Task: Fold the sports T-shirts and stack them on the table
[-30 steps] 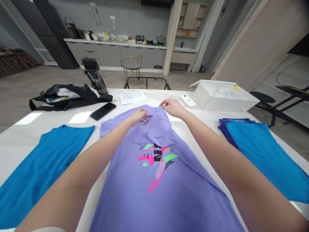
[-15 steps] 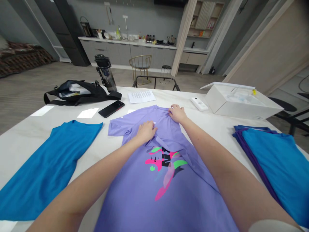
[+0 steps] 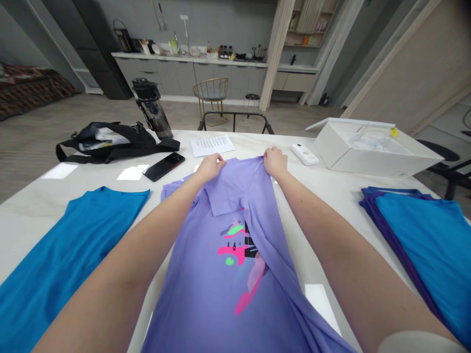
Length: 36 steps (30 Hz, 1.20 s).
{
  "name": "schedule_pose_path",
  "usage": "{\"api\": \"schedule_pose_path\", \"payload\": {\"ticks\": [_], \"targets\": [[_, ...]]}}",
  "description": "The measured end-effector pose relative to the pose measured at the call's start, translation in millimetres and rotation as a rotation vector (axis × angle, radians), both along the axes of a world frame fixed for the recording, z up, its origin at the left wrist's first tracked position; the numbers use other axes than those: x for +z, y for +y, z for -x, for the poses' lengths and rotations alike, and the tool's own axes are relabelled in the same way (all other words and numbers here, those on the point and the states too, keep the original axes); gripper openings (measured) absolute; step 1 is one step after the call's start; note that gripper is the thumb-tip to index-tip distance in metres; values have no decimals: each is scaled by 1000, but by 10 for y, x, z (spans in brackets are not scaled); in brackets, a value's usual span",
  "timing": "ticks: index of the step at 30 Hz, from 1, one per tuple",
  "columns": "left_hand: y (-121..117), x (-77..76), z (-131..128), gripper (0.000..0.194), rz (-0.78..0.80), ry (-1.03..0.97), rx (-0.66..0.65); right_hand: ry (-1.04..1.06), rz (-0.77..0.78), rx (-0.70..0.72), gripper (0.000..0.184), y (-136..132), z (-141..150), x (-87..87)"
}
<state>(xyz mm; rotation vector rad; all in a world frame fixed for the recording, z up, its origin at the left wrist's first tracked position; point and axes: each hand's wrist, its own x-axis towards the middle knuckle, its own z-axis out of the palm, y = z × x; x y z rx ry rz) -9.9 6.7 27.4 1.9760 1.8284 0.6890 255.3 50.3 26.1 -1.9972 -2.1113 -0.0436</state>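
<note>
A lavender T-shirt [image 3: 209, 284] with a pink, green and black print lies lengthwise in front of me, collar end away. Its right side is folded inward over part of the print, and a sleeve lies across the chest. My right hand [image 3: 275, 162] is closed on the shirt's far right corner at the shoulder. My left hand [image 3: 210, 168] has its fingers pinched on the cloth near the collar, on the left. On the left lies a blue shirt [image 3: 84, 235], spread flat. At the right is a stack of folded blue and purple shirts [image 3: 423, 235].
On the white table [image 3: 33, 215] are a black phone [image 3: 164, 166], a printed sheet [image 3: 212, 145], a white device [image 3: 305, 154] and an open white box [image 3: 379, 159]. A black bag [image 3: 121, 147] and a dark bottle [image 3: 152, 110] stand at the back left. A chair [image 3: 235, 120] is beyond the far edge.
The shirt's right side has come inward over the print. My left hand has moved up and left to the collar area; my right hand has shifted slightly away and right.
</note>
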Motion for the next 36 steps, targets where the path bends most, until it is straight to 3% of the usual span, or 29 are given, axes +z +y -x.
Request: {"api": "schedule_pose_path", "payload": {"ticks": [2,5,10,13,18,22,27,32,36], "targets": [[107,-161,128,28,72,19,-36,9,29,-5,35,18,13,-115],[86,-329,257,39,104,32,-85,39,-45,18,41,-38,-25,-210],[-212,-284,270,38,-49,157,-43,147,-102,179,34,-353,-143,-132],[-550,-185,143,35,-195,342,-101,222,53,385,25,-736,-157,-93],[-1255,-98,-176,35,-170,339,-480,269,254,534,18,-1612,-132,-76],[-1751,-58,-360,35,-105,412,-494,247,322,506,23,-2286,-210,28],[-2293,4,-519,32,-75,360,-479,50,346,337,38,-2974,-356,141],[-2854,52,-695,31,-86,237,-516,-157,396,294,38,-3530,-530,229],[-3218,64,-823,31,-95,219,-533,-208,514,271,32,-3859,-737,352]]}}
